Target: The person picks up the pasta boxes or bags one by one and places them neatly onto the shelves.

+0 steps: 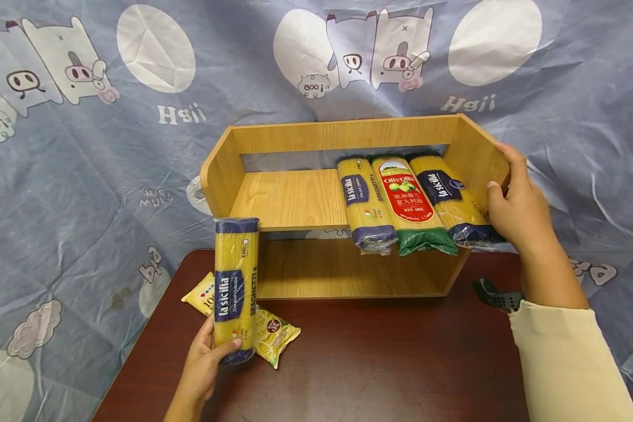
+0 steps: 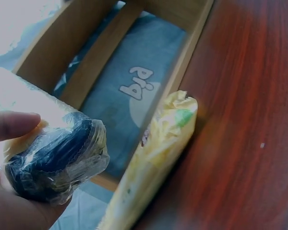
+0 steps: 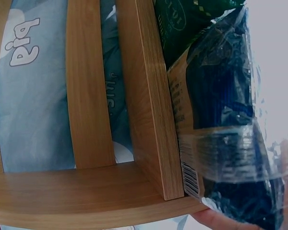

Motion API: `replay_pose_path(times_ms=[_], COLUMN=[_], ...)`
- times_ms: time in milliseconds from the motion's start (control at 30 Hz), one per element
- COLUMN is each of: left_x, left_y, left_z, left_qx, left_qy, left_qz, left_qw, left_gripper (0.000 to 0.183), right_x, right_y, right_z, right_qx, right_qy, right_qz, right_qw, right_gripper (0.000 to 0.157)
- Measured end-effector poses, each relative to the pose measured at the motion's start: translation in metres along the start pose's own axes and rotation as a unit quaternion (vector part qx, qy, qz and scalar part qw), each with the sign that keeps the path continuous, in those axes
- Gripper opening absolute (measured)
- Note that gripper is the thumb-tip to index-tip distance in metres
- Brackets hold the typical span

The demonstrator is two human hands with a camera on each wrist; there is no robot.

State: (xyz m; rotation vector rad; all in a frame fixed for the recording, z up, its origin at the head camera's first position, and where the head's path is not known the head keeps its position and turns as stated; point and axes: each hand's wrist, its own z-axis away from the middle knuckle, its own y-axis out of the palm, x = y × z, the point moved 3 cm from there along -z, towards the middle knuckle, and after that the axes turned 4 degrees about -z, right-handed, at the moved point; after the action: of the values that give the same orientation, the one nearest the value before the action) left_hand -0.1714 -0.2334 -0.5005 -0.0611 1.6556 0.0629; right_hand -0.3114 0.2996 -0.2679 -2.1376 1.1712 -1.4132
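My left hand (image 1: 201,362) grips the lower end of a la sicilia spaghetti pack (image 1: 235,287), held nearly upright before the left end of the wooden shelf (image 1: 348,130). In the left wrist view, the thumb lies across the spaghetti pack (image 2: 57,163) near its dark blue end. My right hand (image 1: 524,208) holds the front edge of the shelf's right side panel (image 1: 472,158); some fingers are hidden behind it. Beside that hand, on the upper board, lie a la sicilia pack (image 1: 466,208), a red and green Olivoilà spaghetti pack (image 1: 408,199) and another la sicilia pack (image 1: 364,199).
A yellow bag (image 1: 276,334) lies on the dark red table (image 1: 374,357), partly behind the held pack. The shelf's lower board (image 1: 343,272) sits below the packs. A dark strap (image 1: 498,298) shows at the right wrist. A patterned blue cloth (image 1: 137,140) hangs behind.
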Motion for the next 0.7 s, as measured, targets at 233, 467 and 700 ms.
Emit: replay_pose_path(times_ms=[233, 467, 700], left_x=[-0.015, -0.028, -0.039], left_y=[0.004, 0.011, 0.015], left_z=[0.001, -0.001, -0.003], left_qx=[0.018, 0.059, 0.095], left_qy=[-0.014, -0.008, -0.003], left_qz=[-0.005, 0.014, 0.035], left_qw=[0.9997, 0.9981, 0.9948], left_gripper=[0.083, 0.080, 0.079], right_x=[0.000, 0.001, 0.002], right_y=[0.000, 0.000, -0.001], right_z=[0.000, 0.000, 0.001], right_qx=[-0.001, 0.002, 0.002], right_qy=[0.001, 0.002, 0.003], right_qz=[0.002, 0.002, 0.002], right_qw=[1.000, 1.000, 1.000], right_gripper=[0.064, 0.064, 0.064])
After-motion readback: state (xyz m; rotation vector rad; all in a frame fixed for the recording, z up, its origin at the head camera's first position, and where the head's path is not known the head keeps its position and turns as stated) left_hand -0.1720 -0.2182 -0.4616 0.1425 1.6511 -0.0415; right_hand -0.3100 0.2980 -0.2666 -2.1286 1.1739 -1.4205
